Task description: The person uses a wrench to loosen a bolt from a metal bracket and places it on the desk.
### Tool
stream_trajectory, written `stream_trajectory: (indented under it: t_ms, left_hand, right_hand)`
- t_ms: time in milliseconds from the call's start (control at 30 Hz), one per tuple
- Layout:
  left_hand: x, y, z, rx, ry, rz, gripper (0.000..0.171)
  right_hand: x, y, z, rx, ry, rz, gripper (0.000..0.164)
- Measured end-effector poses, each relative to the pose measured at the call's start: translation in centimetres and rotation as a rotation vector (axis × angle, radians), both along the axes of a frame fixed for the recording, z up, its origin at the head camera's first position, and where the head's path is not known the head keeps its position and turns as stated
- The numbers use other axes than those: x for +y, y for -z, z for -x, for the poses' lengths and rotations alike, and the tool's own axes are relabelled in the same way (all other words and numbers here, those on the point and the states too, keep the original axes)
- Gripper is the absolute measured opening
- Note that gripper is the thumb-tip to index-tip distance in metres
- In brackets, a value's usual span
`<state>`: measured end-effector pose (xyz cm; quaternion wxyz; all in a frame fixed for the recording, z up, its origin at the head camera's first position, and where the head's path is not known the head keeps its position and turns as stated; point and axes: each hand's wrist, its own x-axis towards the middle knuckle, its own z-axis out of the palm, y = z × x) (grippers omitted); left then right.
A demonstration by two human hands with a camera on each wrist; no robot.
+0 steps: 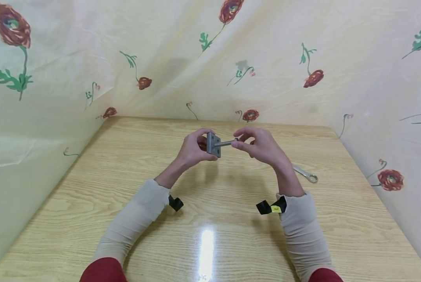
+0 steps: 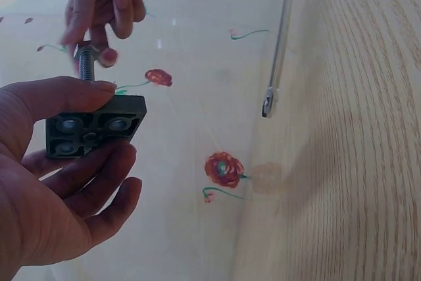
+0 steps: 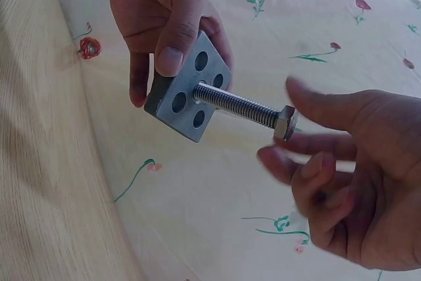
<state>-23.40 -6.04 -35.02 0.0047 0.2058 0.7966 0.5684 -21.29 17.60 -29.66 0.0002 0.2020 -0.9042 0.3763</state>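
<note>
My left hand (image 1: pixel 193 148) grips a square grey metal plate (image 3: pixel 191 113) by its edges, thumb on one side and fingers on the other. Round holes show near the plate's corners, and recessed rings mark its other face in the left wrist view. A long hex bolt (image 3: pixel 240 106) sticks out from the middle of the plate, its threaded end in the centre hole. Around the hex head, my right hand (image 3: pixel 368 169) has its thumb and fingers spread loosely. The thumb stands off the head in the right wrist view, while a finger lies right beneath it.
A combination wrench (image 1: pixel 304 173) lies on the wood-grain table (image 1: pixel 126 156), right of my right forearm. Flower-patterned sheeting (image 1: pixel 182 70) rises behind the table and along both sides. Black wrist cameras hang below both sleeves.
</note>
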Motion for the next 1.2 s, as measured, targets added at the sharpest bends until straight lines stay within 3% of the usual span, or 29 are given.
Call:
stream_trajectory:
  t_ms: [600,1067,1200]
  left_hand:
    - [0.05,0.13,-0.04,-0.009,-0.006,0.015,0.065]
    - [0.11,0.11,-0.05,0.005,-0.004,0.014,0.068]
    - [0.14,0.09,-0.1,-0.001,-0.006,0.016,0.068]
  right_hand:
    - [-0.19,0.0,0.01,-0.02,0.03,-0.02,0.022]
    - [-0.03,-0.22,-0.06,-0.076,0.064,-0.057,0.031]
    - [-0.07,-0.09,0.03,-0.057,0.052,-0.042,0.025]
